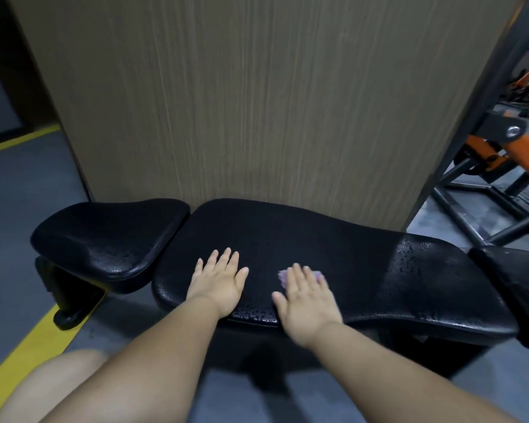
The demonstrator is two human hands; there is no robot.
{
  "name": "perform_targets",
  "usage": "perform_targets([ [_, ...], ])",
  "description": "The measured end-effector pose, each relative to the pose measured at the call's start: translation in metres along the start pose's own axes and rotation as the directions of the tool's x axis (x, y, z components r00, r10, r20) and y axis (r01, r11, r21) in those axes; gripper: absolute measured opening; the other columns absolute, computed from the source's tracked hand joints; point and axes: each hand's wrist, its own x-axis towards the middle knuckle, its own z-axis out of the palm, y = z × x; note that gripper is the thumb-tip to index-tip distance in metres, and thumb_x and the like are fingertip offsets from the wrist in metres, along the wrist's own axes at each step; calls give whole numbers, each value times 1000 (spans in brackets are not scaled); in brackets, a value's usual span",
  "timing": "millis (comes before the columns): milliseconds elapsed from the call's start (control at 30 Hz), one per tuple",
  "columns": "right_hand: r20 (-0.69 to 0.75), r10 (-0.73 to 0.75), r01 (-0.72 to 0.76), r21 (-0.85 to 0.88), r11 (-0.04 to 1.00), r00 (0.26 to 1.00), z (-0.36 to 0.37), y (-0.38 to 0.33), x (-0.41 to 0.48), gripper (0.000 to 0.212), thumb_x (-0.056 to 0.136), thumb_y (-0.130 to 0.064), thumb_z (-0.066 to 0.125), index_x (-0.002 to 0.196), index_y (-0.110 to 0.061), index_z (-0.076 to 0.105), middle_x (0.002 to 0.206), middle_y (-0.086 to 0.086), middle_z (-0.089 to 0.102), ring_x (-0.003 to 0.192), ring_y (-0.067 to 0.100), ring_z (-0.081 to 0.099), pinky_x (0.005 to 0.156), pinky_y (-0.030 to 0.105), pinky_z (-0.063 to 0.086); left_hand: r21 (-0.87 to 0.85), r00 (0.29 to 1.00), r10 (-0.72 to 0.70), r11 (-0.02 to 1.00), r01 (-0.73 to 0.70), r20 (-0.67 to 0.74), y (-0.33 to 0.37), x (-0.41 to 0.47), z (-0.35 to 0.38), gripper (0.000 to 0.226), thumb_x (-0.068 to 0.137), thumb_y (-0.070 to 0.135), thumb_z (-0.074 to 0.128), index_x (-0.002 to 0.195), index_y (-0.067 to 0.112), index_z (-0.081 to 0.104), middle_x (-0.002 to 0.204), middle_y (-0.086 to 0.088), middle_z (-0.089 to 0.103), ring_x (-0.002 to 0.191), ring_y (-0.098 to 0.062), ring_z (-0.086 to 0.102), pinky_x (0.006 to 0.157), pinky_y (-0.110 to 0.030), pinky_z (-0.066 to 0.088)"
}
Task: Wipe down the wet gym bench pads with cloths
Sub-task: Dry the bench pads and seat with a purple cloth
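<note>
The left hand (219, 285) lies flat on the pad (287, 233), fingers straight and spread, holding nothing. At its 3 o'clock, the right hand (306, 300) presses a purple cloth (283, 276) onto the pad with straight fingers (only the cloth's edges show). Droplets (416, 261) bead the pad's 3 o'clock end. The seat (110, 233) sits at its 9 o'clock.

left hand (217, 283): palm down, fingers straight and slightly spread, flat on the long bench pad (303, 236) toward its left end | right hand (307, 300): palm down at pad's front edge, straight fingers pressing a purple cloth (319, 274) | forearms: bare, reaching forward over pad's front edge
</note>
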Motion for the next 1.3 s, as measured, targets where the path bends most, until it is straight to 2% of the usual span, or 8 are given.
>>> perform_targets([
  [100,-30,-106,107,29,994,994,6,-23,1,100,66,-54,-25,154,-11,0,162,4,-3,149,20,-6,120,42,-4,-32,1000,-1,999,1,-11,-1,-1,0,56,103,46,7,156,26,4,163,10,-4,149,-12,-9,121,-38,-7],
  [267,-84,-141,145,46,988,986,11,7,-10,89,78,-53,-16,155,-17,10,162,0,7,149,17,2,119,39,-1,-29,999,-16,999,15,-39,0,-1,3,57,103,47,7,156,26,7,163,11,-2,149,-12,-7,121,-38,-5],
  [433,-197,102,-94,51,994,975,15,87,-25,74,89,-52,10,142,-16,47,149,2,43,138,23,39,113,43,25,-43,997,-23,999,19,-80,1,-3,5,58,102,48,7,156,27,10,162,12,1,149,-12,-5,121,-38,-3],
  [700,-122,436,-438,17,899,891,9,139,-36,76,90,-55,0,153,-18,21,160,0,19,147,22,14,118,44,10,-35,996,-20,999,17,-88,-1,0,6,58,102,48,5,156,28,11,162,13,3,149,-11,-3,121,-38,-2],
  [900,-96,14,-6,82,997,995,5,26,-25,93,70,-49,-7,154,-14,14,161,6,10,149,22,4,119,40,-3,-53,995,-14,999,9,-97,-1,-1,6,56,102,46,5,155,29,13,162,13,4,149,-11,-3,121,-38,-1],
  [1100,2,-344,344,14,939,939,6,-48,-21,79,81,-38,7,154,-10,-1,162,8,-5,148,23,-12,119,43,-11,-89,996,-22,996,14,-92,-3,-1,7,53,104,42,7,155,31,15,162,15,5,149,-8,-2,121,-37,-2],
  [1200,-58,-389,390,13,921,919,8,-35,-25,77,81,-37,11,153,-10,15,161,7,11,149,24,5,118,42,-6,-88,996,-15,996,7,-92,-3,-1,6,53,104,41,7,155,31,15,162,15,5,149,-8,-2,121,-37,-2],
  [1300,-93,-312,311,-29,950,945,12,-9,-31,63,81,-35,34,138,-17,52,143,1,50,133,22,47,110,45,33,-46,996,-9,999,5,-84,-3,-2,6,54,104,44,8,155,30,11,162,14,3,149,-10,-3,121,-37,-2],
])
